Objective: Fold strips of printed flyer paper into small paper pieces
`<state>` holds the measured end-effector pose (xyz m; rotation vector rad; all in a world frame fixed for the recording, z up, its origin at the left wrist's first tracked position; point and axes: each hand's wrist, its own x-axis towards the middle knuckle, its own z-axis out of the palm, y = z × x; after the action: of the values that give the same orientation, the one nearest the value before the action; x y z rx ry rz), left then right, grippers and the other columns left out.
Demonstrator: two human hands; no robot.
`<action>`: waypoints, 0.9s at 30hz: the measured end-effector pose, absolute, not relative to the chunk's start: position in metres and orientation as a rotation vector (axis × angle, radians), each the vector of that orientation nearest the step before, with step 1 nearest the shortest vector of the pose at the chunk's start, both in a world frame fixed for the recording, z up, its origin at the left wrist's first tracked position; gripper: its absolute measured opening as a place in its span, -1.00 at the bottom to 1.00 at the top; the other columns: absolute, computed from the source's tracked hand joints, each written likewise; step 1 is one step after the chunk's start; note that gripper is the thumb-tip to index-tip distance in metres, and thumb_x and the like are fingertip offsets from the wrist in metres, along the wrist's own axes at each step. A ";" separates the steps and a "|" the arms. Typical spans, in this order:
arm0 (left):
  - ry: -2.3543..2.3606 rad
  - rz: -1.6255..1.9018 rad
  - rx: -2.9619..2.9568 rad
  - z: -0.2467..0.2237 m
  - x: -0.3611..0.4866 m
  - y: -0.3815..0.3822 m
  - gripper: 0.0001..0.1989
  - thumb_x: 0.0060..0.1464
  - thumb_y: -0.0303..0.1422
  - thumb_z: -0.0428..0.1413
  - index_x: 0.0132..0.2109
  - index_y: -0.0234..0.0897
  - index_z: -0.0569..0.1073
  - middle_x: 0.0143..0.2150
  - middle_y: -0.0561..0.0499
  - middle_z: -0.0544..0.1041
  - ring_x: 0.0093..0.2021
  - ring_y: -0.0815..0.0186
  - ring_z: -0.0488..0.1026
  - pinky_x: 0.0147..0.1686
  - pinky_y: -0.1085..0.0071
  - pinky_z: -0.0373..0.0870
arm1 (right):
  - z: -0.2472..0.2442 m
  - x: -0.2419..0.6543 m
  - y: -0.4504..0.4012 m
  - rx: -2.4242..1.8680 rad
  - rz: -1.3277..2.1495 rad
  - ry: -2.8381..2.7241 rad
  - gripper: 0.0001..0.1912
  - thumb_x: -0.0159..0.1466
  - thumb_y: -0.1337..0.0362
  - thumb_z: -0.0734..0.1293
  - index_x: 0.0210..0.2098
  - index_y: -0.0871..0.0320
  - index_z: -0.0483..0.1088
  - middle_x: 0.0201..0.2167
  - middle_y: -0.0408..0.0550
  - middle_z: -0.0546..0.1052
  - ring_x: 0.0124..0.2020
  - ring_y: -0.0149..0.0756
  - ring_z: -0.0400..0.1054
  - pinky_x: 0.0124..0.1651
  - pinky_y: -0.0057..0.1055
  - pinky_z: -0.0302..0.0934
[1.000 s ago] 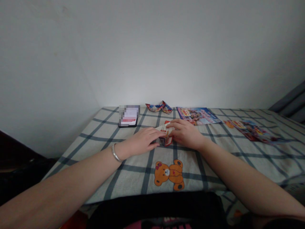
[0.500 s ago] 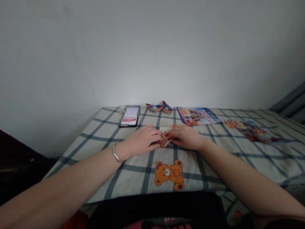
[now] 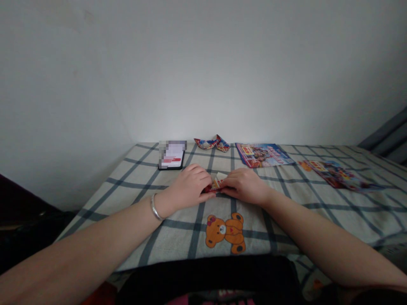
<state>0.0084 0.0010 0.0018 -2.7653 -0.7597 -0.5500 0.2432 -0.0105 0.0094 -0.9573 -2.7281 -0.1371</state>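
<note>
Between my hands, low over the checked tablecloth (image 3: 178,228), is a small folded piece of printed paper (image 3: 218,181), red, white and yellow. My left hand (image 3: 192,186), with a silver bangle at its wrist, has its fingers closed on the paper's left side. On the right side, the fingers and thumb of my right hand (image 3: 243,185) pinch the paper too. My fingers hide much of it, so its full folded shape cannot be made out.
A phone (image 3: 171,156) lies at the back left. Folded paper shapes (image 3: 212,143) rest by the wall. Two printed flyers lie to the right, a nearer flyer (image 3: 341,174) and a farther flyer (image 3: 263,155). A printed bear (image 3: 225,233) decorates the cloth in front of me.
The paper between my hands now shows less of its surface and looks more folded. My left hand has curled its fingers more, and my right hand has shifted slightly left.
</note>
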 end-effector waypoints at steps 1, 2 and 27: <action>-0.770 -0.559 -2.766 0.000 0.008 0.002 -0.73 0.21 -0.16 0.13 -0.25 -0.30 0.50 -0.27 -0.05 0.51 -0.18 0.20 0.41 -0.04 0.20 0.29 | 0.010 0.245 -0.010 -0.924 -0.109 -2.731 -0.79 0.34 0.17 0.27 -0.23 0.10 0.53 -0.34 -0.05 0.56 -0.25 -0.25 0.41 -0.16 -0.34 0.18; -0.771 -0.561 -2.770 -0.001 0.008 0.003 -0.78 0.22 -0.22 0.12 -0.24 -0.29 0.50 -0.26 -0.04 0.51 -0.17 0.21 0.41 -0.04 0.21 0.29 | 0.010 0.246 -0.008 -0.884 -0.075 -2.734 -0.81 0.32 0.17 0.30 -0.20 0.09 0.52 -0.30 -0.05 0.57 -0.21 -0.24 0.41 -0.12 -0.33 0.20; -0.877 -0.571 -2.714 -0.003 0.007 0.006 -0.81 0.23 -0.24 0.16 -0.29 -0.24 0.56 -0.36 0.03 0.54 -0.27 0.25 0.40 -0.24 0.31 0.23 | 0.005 0.241 -0.006 -1.212 -0.106 -2.555 -0.82 0.32 0.20 0.31 -0.36 0.12 0.50 -0.37 -0.09 0.56 -0.30 -0.29 0.41 -0.28 -0.40 0.13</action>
<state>0.0071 0.0061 -0.0029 -2.7137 -0.8769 -0.5708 0.2410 -0.0058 0.0046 -1.2120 -2.5555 -0.1056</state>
